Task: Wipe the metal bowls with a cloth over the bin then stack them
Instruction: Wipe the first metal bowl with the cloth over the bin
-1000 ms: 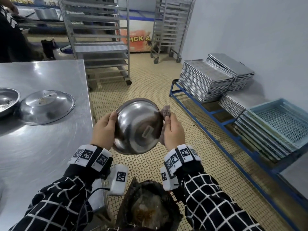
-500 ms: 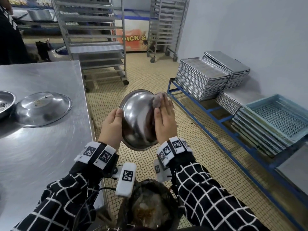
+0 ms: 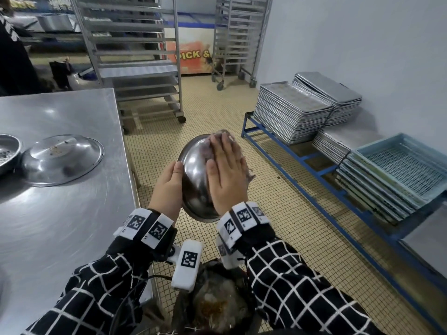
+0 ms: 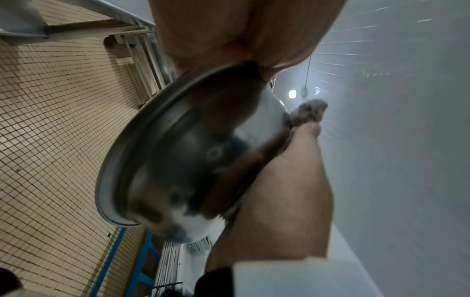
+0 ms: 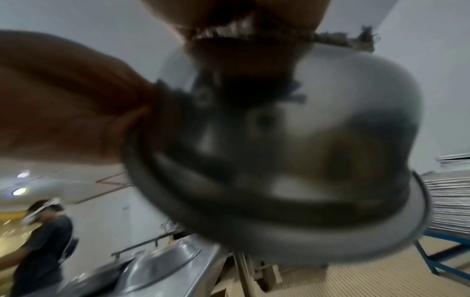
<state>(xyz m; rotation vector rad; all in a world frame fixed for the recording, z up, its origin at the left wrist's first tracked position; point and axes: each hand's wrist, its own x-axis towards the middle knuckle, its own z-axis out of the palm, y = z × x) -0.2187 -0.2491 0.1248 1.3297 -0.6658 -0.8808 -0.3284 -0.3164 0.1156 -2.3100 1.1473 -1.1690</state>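
A: Where is the bowl?

B: The metal bowl (image 3: 193,175) is in mid-air at the centre of the head view, above the bin (image 3: 212,301) at the bottom edge. It is tipped on its side, its rounded, mirror-bright outside turned toward the camera. The left wrist view shows a rolled rim and blurred reflections on the steel.

A: And the hands?

B: The left hand (image 3: 169,187) grips the bowl's left rim, thumb on the outside. The right hand (image 3: 226,175) lies flat on the outer dome, fingers straight and together, pressing a greyish-mauve cloth (image 3: 223,137) against the metal; the cloth shows past the fingertips and along the hand's right edge.

A: Any other bowls?

B: At the left of the frame, on the steel worktop (image 3: 60,233), an upturned bowl (image 3: 61,158) carries crumbs on its base, and a second bowl (image 3: 7,151), cut by the left edge, sits just beside it with specks inside.
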